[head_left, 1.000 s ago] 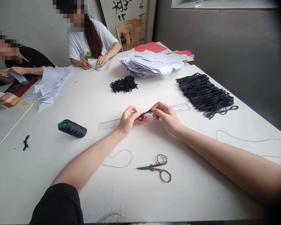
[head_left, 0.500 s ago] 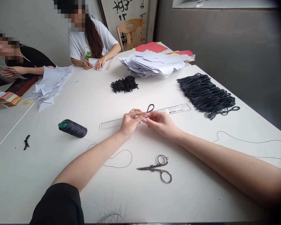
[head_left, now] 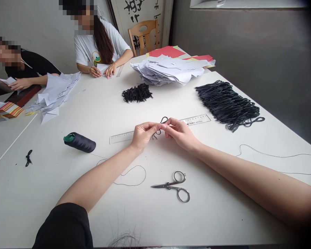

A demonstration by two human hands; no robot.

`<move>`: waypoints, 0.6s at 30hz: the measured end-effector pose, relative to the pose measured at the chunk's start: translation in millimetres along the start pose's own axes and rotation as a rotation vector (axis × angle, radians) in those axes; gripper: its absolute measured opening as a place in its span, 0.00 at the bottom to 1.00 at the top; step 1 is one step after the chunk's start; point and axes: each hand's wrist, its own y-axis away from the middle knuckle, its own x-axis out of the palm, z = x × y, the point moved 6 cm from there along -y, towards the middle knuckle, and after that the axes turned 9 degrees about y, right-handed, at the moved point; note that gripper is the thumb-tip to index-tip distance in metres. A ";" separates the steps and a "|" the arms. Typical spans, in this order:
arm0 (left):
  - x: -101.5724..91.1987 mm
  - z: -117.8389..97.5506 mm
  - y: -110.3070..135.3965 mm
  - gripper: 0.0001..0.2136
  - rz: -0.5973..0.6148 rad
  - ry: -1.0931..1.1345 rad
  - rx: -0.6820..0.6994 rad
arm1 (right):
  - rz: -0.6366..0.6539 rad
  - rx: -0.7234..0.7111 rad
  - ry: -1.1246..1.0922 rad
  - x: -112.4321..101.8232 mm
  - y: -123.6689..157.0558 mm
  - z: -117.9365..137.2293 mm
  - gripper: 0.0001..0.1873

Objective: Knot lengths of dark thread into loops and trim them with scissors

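My left hand and my right hand meet above the white table, fingertips almost touching. Between them they pinch a small black elastic cord loop, which sticks up past the fingers with a short tail hanging below. Part of the cord is hidden by my fingers. A clear plastic ruler lies just behind my hands. Small steel scissors rest below my right wrist. A thin dark thread curls below my left forearm, running from a dark thread spool with a green end.
Black cord loops lie in a large bunch and a small bunch. A white paper stack sits on red sheets. Two co-workers handle paper at the far side, beside loose white paper. A small black knotted cord lies at left.
My hands have drawn slightly closer, and the black loop now sits lower between my fingers, with its tail showing below. The co-worker at left has moved their hands and paper.
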 end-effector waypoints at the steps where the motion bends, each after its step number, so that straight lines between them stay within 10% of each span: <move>1: -0.2 -0.6 0.0 0.10 -0.004 -0.014 0.003 | -0.012 0.021 -0.028 -1.7 -0.5 -1.5 0.22; 18: 1.5 13.8 2.8 0.16 0.069 -0.078 -0.307 | -0.172 0.034 -0.186 -16.6 -10.0 -9.6 0.17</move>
